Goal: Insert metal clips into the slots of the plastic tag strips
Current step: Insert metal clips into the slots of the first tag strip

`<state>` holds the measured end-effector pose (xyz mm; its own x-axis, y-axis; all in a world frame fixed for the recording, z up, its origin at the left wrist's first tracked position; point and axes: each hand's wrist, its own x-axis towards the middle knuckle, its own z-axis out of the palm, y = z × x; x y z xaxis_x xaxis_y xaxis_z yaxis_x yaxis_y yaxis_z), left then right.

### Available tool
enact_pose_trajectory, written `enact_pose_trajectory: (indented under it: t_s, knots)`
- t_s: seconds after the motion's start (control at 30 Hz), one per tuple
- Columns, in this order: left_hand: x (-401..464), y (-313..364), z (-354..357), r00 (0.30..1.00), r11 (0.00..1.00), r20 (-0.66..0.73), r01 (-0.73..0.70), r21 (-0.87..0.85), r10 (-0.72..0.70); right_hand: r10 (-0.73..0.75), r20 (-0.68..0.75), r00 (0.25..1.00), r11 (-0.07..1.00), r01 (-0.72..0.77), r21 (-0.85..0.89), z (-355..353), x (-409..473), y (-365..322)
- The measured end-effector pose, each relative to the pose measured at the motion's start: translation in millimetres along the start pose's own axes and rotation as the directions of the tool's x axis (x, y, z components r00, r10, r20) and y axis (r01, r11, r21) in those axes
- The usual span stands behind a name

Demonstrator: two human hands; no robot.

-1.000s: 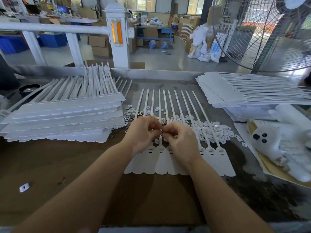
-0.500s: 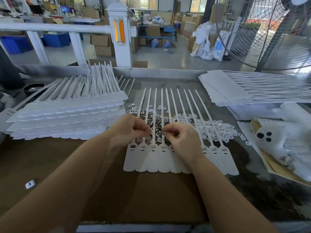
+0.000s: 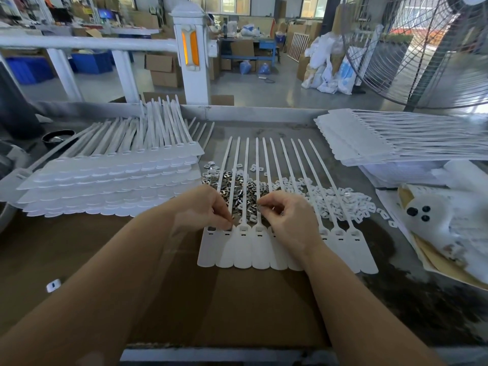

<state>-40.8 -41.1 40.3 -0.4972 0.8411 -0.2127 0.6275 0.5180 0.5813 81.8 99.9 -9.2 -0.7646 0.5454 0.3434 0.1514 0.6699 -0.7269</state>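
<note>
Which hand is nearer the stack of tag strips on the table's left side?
Left. The left hand sits just beside the stack of tag strips, by its right edge; the right hand is farther right, over the single strip sheet.

A white plastic tag strip sheet (image 3: 264,249) lies flat at the middle of the bench (image 3: 79,254), its row of joined paddle-shaped tags at the near edge and their thin tails fanning away to the far side. Each tag head carries a small slot; the leftmost one looks dark, possibly already filled. Under the tails, beyond the tag heads, lies a loose pile of shiny metal clips (image 3: 237,186), spreading rightward into a heap of small white plastic pieces (image 3: 340,199).
</note>
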Motion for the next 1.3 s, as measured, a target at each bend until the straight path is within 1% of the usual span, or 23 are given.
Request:
enact_pose_trajectory:
  t_s: [0.23, 0.33, 0.43, 0.5, 0.57, 0.63, 0.73, 0.83, 1.0, 1.13, 1.3]
  knots:
    - [1.0, 2.5, 3.5, 0.99, 0.993, -0.09, 0.103, -0.058, -0.108, 0.0, 0.004, 1.0, 1.0, 0.0, 0.012, -0.3, -0.1, -0.4]
    - [0.5, 3.1, 1.2, 0.99, 0.988, -0.068, 0.12, -0.093, -0.127, -0.005, -0.001, 1.0, 1.0, 0.005, 0.018, -0.2, -0.3, 0.0]
    - [-0.4, 2.8, -3.3, 0.988, 0.974, -0.035, 0.142, -0.179, -0.15, -0.003, -0.001, 1.0, 0.999, 0.003, 0.039, 0.4, -0.5, 0.9]
    - [1.9, 2.5, -2.9, 0.986, 0.975, -0.096, 0.117, -0.189, -0.137, -0.002, -0.002, 1.0, 0.998, 0.003, 0.057, 1.0, -0.3, 1.2]
    - [5.9, 5.7, 3.3, 0.973, 0.986, -0.209, 0.062, -0.154, -0.094, 0.003, -0.005, 1.0, 0.995, -0.002, 0.096, 1.2, 0.1, 1.4]
    - [9.3, 12.5, 13.0, 0.962, 0.984, -0.27, -0.002, -0.179, -0.047, 0.008, -0.001, 1.0, 0.989, -0.008, 0.146, 1.4, 0.3, 2.2]
    - [15.0, 22.3, 26.7, 0.969, 0.969, -0.246, -0.085, -0.231, 0.027, 0.008, 0.007, 1.0, 0.981, -0.009, 0.193, 1.4, 1.2, 4.7]
    - [18.6, 24.7, 31.4, 0.962, 0.944, -0.27, -0.12, -0.307, 0.035, 0.003, -0.004, 1.0, 0.973, -0.002, 0.229, 0.8, 2.3, 5.7]
    - [20.5, 20.4, 33.5, 0.949, 0.927, -0.314, -0.128, -0.353, 0.011, 0.006, -0.001, 1.0, 0.969, -0.005, 0.246, 0.1, 2.6, 4.8]
    - [22.8, 15.3, 34.0, 0.932, 0.902, -0.359, -0.111, -0.417, -0.051, 0.036, -0.057, 0.998, 0.961, -0.019, 0.274, -1.8, 1.6, 2.4]
    - [21.1, 10.9, 32.5, 0.938, 0.907, -0.344, -0.111, -0.407, -0.04, 0.034, -0.055, 0.998, 0.981, -0.023, 0.191, -1.4, 1.6, 1.2]
